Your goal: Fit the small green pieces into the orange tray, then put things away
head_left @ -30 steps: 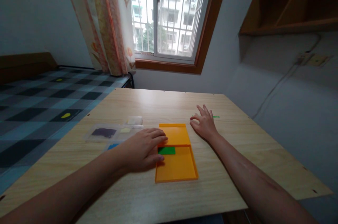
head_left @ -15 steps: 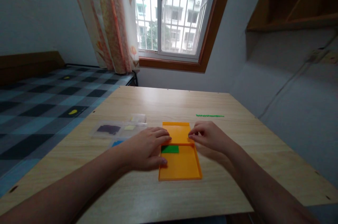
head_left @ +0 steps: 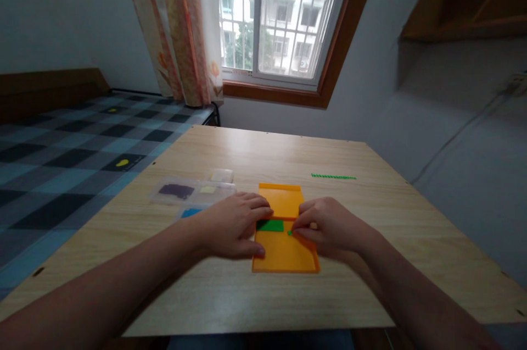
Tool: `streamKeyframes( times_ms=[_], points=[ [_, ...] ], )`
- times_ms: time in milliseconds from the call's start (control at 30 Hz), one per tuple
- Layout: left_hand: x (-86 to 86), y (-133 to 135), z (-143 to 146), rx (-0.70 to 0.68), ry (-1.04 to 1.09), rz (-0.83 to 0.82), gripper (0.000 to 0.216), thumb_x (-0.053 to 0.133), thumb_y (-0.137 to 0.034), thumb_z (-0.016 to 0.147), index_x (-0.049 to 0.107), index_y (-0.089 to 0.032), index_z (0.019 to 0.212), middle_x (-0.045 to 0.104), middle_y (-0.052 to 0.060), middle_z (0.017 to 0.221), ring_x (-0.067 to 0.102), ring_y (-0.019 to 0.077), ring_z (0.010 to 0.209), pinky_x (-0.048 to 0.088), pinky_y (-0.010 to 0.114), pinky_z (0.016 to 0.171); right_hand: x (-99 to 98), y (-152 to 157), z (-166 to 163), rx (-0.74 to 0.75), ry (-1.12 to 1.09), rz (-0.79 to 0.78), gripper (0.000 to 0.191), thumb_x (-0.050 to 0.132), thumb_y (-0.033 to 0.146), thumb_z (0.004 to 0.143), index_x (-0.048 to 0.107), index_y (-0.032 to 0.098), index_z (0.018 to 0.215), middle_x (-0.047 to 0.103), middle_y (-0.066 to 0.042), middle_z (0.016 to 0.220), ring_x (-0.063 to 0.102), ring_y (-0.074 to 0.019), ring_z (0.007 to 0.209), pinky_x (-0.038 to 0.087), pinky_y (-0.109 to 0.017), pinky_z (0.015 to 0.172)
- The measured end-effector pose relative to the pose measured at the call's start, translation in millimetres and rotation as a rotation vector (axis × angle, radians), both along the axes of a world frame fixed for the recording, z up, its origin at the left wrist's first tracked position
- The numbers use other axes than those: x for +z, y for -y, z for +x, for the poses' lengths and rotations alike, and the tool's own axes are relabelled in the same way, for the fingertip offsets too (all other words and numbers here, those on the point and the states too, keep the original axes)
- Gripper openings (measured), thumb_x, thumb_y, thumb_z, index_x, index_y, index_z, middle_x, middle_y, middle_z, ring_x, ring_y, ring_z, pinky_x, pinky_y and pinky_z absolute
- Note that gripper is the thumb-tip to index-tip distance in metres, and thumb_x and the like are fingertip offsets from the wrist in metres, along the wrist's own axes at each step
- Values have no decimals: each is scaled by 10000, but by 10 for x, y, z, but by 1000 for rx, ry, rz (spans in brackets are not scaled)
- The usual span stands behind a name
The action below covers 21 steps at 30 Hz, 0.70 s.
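A pale wooden counter is placed before a barred window; a checked bed is seen to the left. On the counter, an open orange tray is touched at its left edge by the left hand, fingers spread, nothing gripped. A small green piece is pinched by the right hand over the tray's near half.

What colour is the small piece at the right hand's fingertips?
The small piece is green; it shows best in the head view.
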State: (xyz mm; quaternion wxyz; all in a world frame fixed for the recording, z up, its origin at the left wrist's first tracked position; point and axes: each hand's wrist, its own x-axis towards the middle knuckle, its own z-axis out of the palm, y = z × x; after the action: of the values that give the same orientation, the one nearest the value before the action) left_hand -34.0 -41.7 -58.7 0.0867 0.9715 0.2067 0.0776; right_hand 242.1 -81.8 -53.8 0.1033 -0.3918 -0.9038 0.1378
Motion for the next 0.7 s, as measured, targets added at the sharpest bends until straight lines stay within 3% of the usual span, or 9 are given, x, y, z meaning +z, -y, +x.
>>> streamKeyframes(
  times_ms=[167,533,700],
  points=[
    [6,12,13,0,-12,1,720,794,-598,794,635,-169,1348,660,136,1334,634,348,1205,475,489,1065,-3,2,-7,79,6,-45,180,661,167,912,815,216,832,732,-4,798,609,-114,689,390,-241,659],
    [-2,13,9,1,-16,3,726,790,-603,797,624,-177,1362,660,140,1337,641,351,1189,476,480,1049,-131,-29,-56,2,-39,65,218,607,187,964,812,192,889,731,-30,812,618,-133,700,396,-254,659],
    [1,16,10,-5,-8,12,716,771,-618,811,629,-179,1358,668,137,1318,643,348,1185,483,472,1036,-108,-11,-53,11,-24,30,221,605,187,965,799,201,858,713,-15,798,600,-122,686,384,-246,644]
  ],
)
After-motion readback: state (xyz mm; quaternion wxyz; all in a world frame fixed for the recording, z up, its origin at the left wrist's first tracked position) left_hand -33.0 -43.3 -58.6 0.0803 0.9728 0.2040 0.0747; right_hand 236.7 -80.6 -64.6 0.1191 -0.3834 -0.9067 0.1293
